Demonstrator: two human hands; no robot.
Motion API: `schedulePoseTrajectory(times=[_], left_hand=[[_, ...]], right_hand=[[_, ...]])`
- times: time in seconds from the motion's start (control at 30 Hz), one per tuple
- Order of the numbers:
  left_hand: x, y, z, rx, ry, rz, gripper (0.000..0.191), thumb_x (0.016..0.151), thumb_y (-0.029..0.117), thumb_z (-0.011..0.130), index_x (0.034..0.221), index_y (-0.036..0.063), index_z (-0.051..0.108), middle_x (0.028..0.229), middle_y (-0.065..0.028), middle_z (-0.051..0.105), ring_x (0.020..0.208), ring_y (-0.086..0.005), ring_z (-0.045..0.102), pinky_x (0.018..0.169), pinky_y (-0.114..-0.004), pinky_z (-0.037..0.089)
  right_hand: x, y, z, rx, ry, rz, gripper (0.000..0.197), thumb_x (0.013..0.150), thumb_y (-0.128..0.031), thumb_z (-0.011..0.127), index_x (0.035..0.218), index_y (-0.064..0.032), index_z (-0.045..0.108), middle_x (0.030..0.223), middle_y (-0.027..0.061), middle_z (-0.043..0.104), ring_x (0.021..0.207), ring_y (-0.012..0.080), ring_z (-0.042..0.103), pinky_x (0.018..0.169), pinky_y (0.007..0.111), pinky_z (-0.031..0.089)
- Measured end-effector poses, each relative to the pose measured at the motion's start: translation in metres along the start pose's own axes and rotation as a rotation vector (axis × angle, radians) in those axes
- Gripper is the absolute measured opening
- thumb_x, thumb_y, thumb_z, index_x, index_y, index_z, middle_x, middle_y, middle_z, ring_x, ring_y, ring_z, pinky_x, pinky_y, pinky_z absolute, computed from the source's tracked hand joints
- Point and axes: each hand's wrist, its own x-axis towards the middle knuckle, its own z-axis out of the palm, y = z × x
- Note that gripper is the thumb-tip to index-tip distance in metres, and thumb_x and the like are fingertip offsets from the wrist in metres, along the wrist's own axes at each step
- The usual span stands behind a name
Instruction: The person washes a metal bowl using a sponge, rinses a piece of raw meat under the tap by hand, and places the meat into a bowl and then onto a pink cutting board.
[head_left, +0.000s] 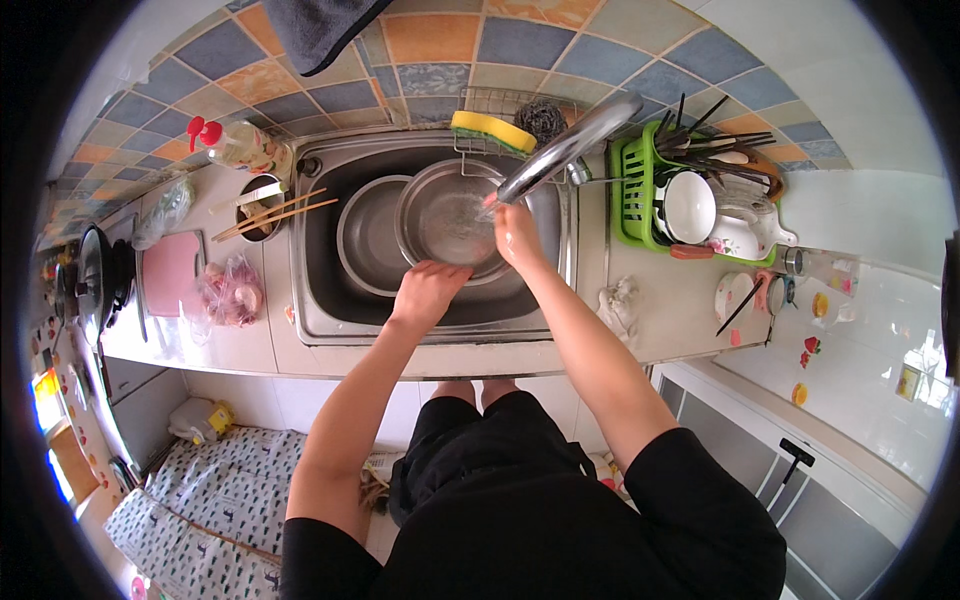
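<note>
Two round metal basins sit in the stainless steel sink (319, 330); the right basin (442, 217) overlaps the left basin (371, 232). Over the right basin's near rim rests my left hand (433, 291), its fingers along the edge; whether they grip it is unclear. My right hand (516, 234) is wet and lies under the mouth of the chrome faucet (566, 146), above the right side of that basin. Water splashes beside its fingers, which the faucet partly hides. A yellow and green sponge (493, 132) and a steel wool scrubber (541, 120) sit in the wire rack behind.
Left of the sink are a soap bottle (251, 146), a metal cup (262, 225) with chopsticks (300, 210) across it, a plastic bag of meat (236, 292) and a pink cutting board (171, 274). Right are a crumpled cloth (619, 307) and a green dish rack (631, 195) holding bowls.
</note>
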Motion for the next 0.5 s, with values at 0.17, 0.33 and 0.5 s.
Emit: schedulePoseTrajectory(times=[0.17,0.33,0.5], left_hand=[[0.0,0.004,-0.013,0.073,-0.093,0.054,0.025,0.069,0.009,0.05,0.092,0.0098,0.06,0.086,-0.003,0.062,0.082,-0.0175,0.058,0.083,-0.031,0.043],[0.001,0.009,-0.031,0.165,-0.015,-0.014,0.042,0.069,0.001,0.046,0.11,0.0095,0.052,0.107,-0.0076,0.053,0.104,-0.0222,0.047,0.097,-0.037,0.03],[-0.007,-0.013,-0.001,-0.253,0.54,-0.591,0.073,0.066,0.002,0.053,0.131,0.0048,0.021,0.126,-0.0217,0.033,0.118,-0.034,0.031,0.098,-0.041,0.027]], right_hand=[[-0.022,0.034,-0.03,-0.148,0.063,0.21,0.029,0.079,-0.02,0.058,0.096,0.0001,0.045,0.076,0.0083,0.055,0.062,0.0188,0.055,0.047,0.038,0.043],[-0.044,0.048,-0.016,0.379,0.059,0.662,0.037,0.077,-0.02,0.06,0.102,0.0042,0.048,0.084,0.011,0.059,0.071,0.0201,0.059,0.056,0.036,0.049],[-0.05,0.057,-0.011,-0.012,0.198,0.195,0.036,0.082,-0.021,0.052,0.108,0.003,0.046,0.081,0.0195,0.059,0.073,0.0269,0.06,0.057,0.036,0.046]])
